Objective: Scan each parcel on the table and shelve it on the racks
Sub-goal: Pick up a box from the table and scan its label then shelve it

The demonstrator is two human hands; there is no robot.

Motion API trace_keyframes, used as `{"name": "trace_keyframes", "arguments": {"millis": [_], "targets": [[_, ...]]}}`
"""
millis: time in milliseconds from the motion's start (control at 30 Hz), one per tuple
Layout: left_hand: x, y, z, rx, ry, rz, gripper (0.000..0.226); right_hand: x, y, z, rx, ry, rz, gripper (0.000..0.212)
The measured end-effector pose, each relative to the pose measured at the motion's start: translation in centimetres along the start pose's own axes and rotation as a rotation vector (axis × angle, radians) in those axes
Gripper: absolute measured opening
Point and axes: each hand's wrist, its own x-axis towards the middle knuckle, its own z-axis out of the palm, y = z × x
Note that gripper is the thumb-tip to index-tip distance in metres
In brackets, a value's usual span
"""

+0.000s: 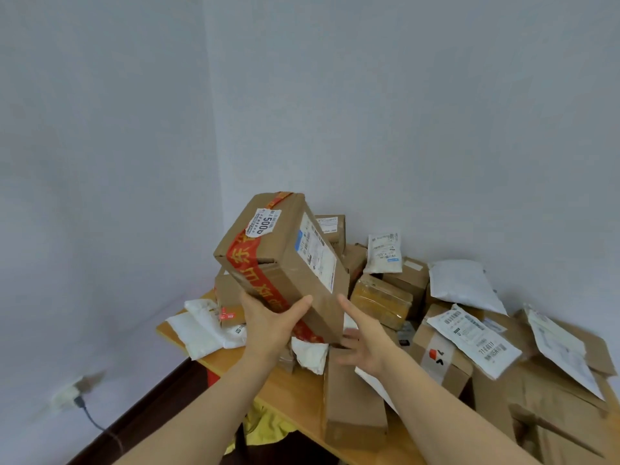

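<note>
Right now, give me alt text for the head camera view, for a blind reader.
A person's left hand holds a red-taped cardboard box tilted above a table piled with parcels; the right hand, fingers spread, is beside its lower end.

The box (281, 260) I'm holding is plain matt brown cardboard, with a strip of shiny red tape (250, 260) and paper labels (263, 223) stuck on. The mailers (464, 285) look like smooth white plastic, a bit crinkly. One parcel (380, 302) is glossy all over, wound in clear plastic. The table (295, 394) is smooth light wood, the wall (402, 95) matt paint.
</note>
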Motion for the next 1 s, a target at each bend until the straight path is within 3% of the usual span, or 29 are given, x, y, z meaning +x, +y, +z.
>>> {"name": "trace_keyframes", "arguments": {"millis": [67, 133, 233, 333, 400, 467, 500, 600, 700, 833, 900, 1000], "targets": [[-0.2, 0.1, 0.2, -0.072, -0.015, -0.069, 0.109, 0.3, 1.9, -0.8, 0.218, -0.180, 0.112, 0.092], [-0.6, 0.0, 0.3, -0.104, -0.076, -0.114, 0.108, 0.3, 3.0, -0.8, 0.387, -0.296, 0.100, 0.083], [-0.8, 0.2, -0.6, -0.082, -0.224, -0.166, 0.098, 0.3, 2.6, -0.5, 0.524, -0.293, 0.001, 0.075], [0.6, 0.5, -3.3, 0.023, -0.363, -0.197, 0.085, 0.4, 1.2, -1.3, 0.563, -0.272, -0.044, 0.094], [1.8, 1.4, -5.1, -0.066, -0.356, -0.262, 0.067, 0.1, 0.4, -1.3, 0.592, -0.282, -0.024, 0.081], [2.8, 3.6, -6.2, -0.275, -0.322, -0.376, 0.029, 0.0, 0.2, -0.8, 0.622, -0.302, -0.008, 0.053], [3.5, 4.5, -6.9, -0.336, -0.296, -0.424, 0.029, 0.0, 0.3, -0.6, 0.635, -0.311, 0.001, 0.049], [5.8, 7.4, -9.2, -0.359, -0.261, -0.488, 0.039, 1.1, 0.8, -1.0, 0.617, -0.333, 0.014, 0.076], [8.2, 9.8, -10.2, -0.110, -0.319, -0.519, 0.077, 1.6, 0.3, -1.6, 0.480, -0.303, 0.040, 0.093], [9.6, 12.0, -9.2, 0.409, -0.536, -0.591, 0.103, 2.3, -0.1, -1.9, 0.301, -0.176, 0.072, 0.066], [9.2, 11.8, -8.5, 0.632, -0.678, -0.669, 0.110, 2.5, 0.2, -2.1, 0.265, -0.147, 0.082, 0.066], [7.8, 9.6, -7.6, 0.740, -0.803, -0.764, 0.104, 2.5, 1.1, -2.9, 0.208, -0.046, 0.107, 0.067]]}}
